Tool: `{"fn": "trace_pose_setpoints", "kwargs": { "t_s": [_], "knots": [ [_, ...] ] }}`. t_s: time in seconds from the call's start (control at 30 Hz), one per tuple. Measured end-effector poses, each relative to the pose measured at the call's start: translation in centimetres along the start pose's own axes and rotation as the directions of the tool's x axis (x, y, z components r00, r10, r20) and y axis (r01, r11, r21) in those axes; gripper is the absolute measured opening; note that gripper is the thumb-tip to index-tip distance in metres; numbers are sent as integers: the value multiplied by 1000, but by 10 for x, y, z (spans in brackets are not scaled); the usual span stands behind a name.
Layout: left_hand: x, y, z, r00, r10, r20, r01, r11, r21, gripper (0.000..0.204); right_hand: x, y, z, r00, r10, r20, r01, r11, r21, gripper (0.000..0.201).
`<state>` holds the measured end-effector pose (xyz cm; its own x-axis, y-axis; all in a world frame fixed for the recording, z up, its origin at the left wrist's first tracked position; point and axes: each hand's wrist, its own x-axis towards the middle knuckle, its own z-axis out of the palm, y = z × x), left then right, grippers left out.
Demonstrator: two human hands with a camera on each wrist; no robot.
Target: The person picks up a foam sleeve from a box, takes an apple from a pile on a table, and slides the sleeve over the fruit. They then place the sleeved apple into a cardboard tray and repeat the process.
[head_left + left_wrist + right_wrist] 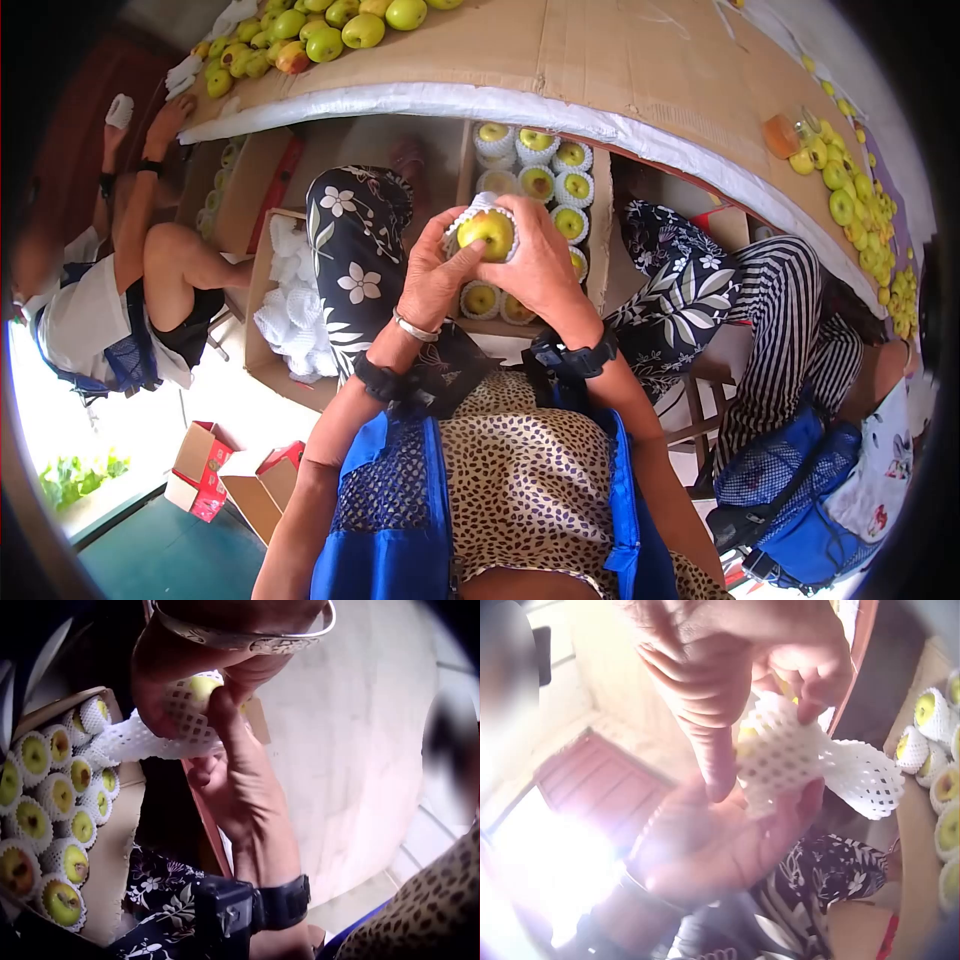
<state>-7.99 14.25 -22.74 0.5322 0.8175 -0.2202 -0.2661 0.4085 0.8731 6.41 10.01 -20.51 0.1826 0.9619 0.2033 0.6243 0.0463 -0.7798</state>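
Between both hands, in front of the body, is a yellow-green apple, partly covered by a white foam net. The left hand, with a bangle at its wrist, cups it from one side, thumb across the fruit. From the other side the right hand grips the netted apple, fingers curled against the mesh. A loose tail of the net hangs out beyond the fruit in both wrist views. Beneath the hands stands a cardboard box with rows of netted apples.
An open box of white foam nets stands by the left leg. Ahead, a cardboard-covered table carries loose apples at left and more apples at right. People sit on both sides. Small red boxes lie behind at left.
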Motion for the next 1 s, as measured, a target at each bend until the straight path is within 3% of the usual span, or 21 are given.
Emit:
{"fn": "trace_pose_setpoints", "kwargs": {
  "t_s": [0.07, 0.17, 0.23, 0.27, 0.3, 0.37, 0.4, 0.47, 0.5, 0.57, 0.67, 0.77, 0.8, 0.9, 0.93, 1.0],
  "knots": [
    [-4, 1, -4, 999, -38, -22, 36, 996, -84, 43, -6, 11, -1, 998, -55, 40, 48, 986, 157, 60],
    [-8, -1, -15, 996, -81, -37, 82, 997, 17, 44, -15, 19, 9, 954, 238, 181, -290, 884, 368, 54],
    [-8, -16, -23, 1000, -15, -20, 17, 997, 79, 44, -24, 29, 27, 987, 148, 68, -162, 937, 308, 46],
    [-7, -23, -27, 1000, 18, -6, -17, 994, 110, 44, -28, 30, 29, 973, 202, 112, -229, 909, 348, 46],
    [-6, -25, -30, 1000, 4, -18, -1, 990, 138, 44, -29, 31, 30, 956, 249, 157, -291, 875, 387, 46],
    [-6, -23, -33, 999, 38, 2, -36, 930, 366, 38, -31, 35, 32, 928, 281, 243, -369, 780, 506, 47],
    [-4, -24, -33, 992, 125, -7, -114, 925, 362, 35, -32, 37, 34, 911, 289, 293, -409, 722, 559, 47],
    [0, -31, -32, 957, 287, -31, -258, 898, 357, 30, -34, 43, 46, 923, 286, 256, -378, 555, 741, 49],
    [-2, -25, -35, 974, 214, -77, -158, 879, 449, 21, -34, 44, 49, 926, 294, 235, -352, 457, 817, 49],
    [-3, -21, -30, 956, 266, -125, -174, 854, 490, 17, -33, 43, 49, 930, 289, 226, -339, 441, 831, 49],
    [-4, -14, -32, 888, 460, 17, -238, 426, 873, 14, -34, 42, 51, 933, 295, 208, -326, 442, 836, 49],
    [-6, -5, -22, 893, 447, 56, -297, 489, 820, 13, -38, 50, 56, 923, 334, 189, -338, 473, 814, 49],
    [-4, -8, -20, 836, 538, 112, -389, 434, 813, 13, -37, 53, 57, 922, 337, 189, -346, 502, 793, 49],
    [-1, -2, -15, 761, 570, 311, -491, 190, 850, 15, -35, 52, 57, 927, 320, 198, -346, 518, 782, 49],
    [-2, 1, -12, 758, 562, 330, -487, 151, 860, 19, -36, 53, 59, 934, 304, 190, -326, 502, 801, 49],
    [-3, -1, -8, 770, 471, 430, -565, 190, 803, 19, -41, 56, 61, 940, 306, 149, -280, 448, 849, 48]
  ]
}}
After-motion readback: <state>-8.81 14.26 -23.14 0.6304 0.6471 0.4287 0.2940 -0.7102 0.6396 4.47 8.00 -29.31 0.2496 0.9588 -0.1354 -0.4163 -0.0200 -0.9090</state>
